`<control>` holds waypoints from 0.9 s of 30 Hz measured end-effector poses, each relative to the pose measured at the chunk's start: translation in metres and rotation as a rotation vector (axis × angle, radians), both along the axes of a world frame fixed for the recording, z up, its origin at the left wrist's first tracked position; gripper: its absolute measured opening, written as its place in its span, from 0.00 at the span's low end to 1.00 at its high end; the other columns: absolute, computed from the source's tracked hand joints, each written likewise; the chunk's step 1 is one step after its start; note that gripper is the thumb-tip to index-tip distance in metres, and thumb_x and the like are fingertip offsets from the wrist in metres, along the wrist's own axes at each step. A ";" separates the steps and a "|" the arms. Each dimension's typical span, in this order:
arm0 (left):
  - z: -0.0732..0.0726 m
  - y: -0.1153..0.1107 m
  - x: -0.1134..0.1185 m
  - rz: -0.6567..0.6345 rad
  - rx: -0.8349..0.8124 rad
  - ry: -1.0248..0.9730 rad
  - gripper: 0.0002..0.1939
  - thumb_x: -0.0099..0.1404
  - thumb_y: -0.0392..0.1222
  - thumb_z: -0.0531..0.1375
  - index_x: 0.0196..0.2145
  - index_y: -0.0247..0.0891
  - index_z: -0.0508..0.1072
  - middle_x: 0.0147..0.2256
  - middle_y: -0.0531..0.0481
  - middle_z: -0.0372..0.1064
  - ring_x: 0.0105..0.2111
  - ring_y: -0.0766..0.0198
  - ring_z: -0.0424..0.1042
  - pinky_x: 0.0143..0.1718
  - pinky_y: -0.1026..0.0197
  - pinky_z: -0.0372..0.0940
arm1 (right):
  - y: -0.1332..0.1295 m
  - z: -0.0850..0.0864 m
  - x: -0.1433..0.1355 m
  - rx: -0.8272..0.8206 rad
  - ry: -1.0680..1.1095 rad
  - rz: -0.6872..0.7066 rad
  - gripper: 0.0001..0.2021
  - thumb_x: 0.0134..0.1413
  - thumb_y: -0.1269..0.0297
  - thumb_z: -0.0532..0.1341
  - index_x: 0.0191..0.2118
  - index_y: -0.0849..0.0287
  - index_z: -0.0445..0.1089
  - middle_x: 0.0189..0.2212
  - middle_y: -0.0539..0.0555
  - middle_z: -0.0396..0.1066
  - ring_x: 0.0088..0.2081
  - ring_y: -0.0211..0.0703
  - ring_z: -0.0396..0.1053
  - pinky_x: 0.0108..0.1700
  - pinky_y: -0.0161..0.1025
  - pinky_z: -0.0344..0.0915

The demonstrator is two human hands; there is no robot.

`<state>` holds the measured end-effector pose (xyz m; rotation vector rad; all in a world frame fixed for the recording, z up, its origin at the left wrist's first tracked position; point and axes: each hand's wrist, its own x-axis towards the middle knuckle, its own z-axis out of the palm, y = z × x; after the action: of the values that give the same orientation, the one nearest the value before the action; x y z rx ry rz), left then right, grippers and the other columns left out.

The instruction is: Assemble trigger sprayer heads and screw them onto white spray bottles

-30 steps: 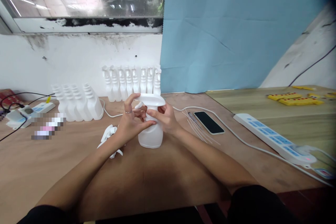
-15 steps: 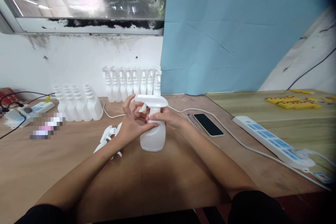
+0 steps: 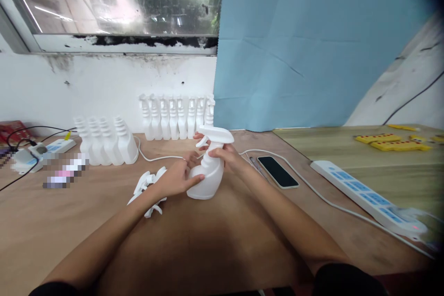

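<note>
A white spray bottle (image 3: 210,175) with its trigger head (image 3: 218,134) on top leans to the right over the wooden table. My right hand (image 3: 231,155) grips its neck just under the head, thumb across the front. Lower down, my left hand (image 3: 178,175) holds the bottle's body from the left, with the thumb on the front and the other fingers partly hidden behind. Several loose white trigger heads (image 3: 149,182) lie beside my left wrist.
Capped bottles (image 3: 173,122) line the wall; several headless bottles (image 3: 126,148) stand at the left. A phone (image 3: 278,172), a white cable and a power strip (image 3: 367,196) lie right. Yellow pieces (image 3: 398,145) rest farther right. Another power strip (image 3: 60,147) is far left.
The bottle has gone from upright to tilted right, its head shifting right with my right hand. My left hand has slid lower on the body, its raised fingers now down.
</note>
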<state>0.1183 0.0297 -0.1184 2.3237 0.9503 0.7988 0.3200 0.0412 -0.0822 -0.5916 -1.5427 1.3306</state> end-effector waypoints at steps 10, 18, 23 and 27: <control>0.018 0.017 -0.009 0.065 -0.172 -0.018 0.24 0.63 0.53 0.61 0.52 0.39 0.74 0.43 0.50 0.77 0.38 0.58 0.74 0.39 0.62 0.66 | 0.023 0.010 0.020 0.281 -0.224 -0.346 0.23 0.55 0.52 0.63 0.54 0.54 0.66 0.56 0.58 0.63 0.50 0.47 0.68 0.51 0.45 0.66; 0.008 0.117 0.007 0.538 -0.075 -0.026 0.23 0.55 0.56 0.67 0.39 0.35 0.71 0.31 0.48 0.73 0.32 0.56 0.74 0.31 0.62 0.63 | 0.034 -0.063 0.068 0.446 -0.575 -0.545 0.07 0.58 0.67 0.56 0.37 0.59 0.71 0.40 0.56 0.68 0.38 0.42 0.70 0.40 0.41 0.67; -0.017 0.160 0.037 0.630 -0.059 -0.005 0.23 0.53 0.58 0.68 0.32 0.37 0.66 0.30 0.49 0.70 0.33 0.55 0.73 0.31 0.62 0.60 | 0.024 -0.123 0.075 0.724 -0.823 -0.571 0.11 0.60 0.72 0.54 0.44 0.60 0.71 0.45 0.61 0.69 0.47 0.51 0.67 0.52 0.52 0.63; -0.032 0.173 0.055 0.663 -0.028 -0.016 0.25 0.53 0.58 0.69 0.34 0.38 0.63 0.34 0.48 0.70 0.37 0.56 0.73 0.33 0.62 0.60 | 0.017 -0.134 0.065 0.795 -0.957 -0.462 0.16 0.60 0.72 0.56 0.52 0.58 0.69 0.51 0.62 0.66 0.52 0.52 0.63 0.54 0.53 0.61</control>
<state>0.1733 0.2024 -0.1508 1.9690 1.7473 1.0333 0.3849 0.0585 -0.2157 -1.0326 -2.2894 -0.0413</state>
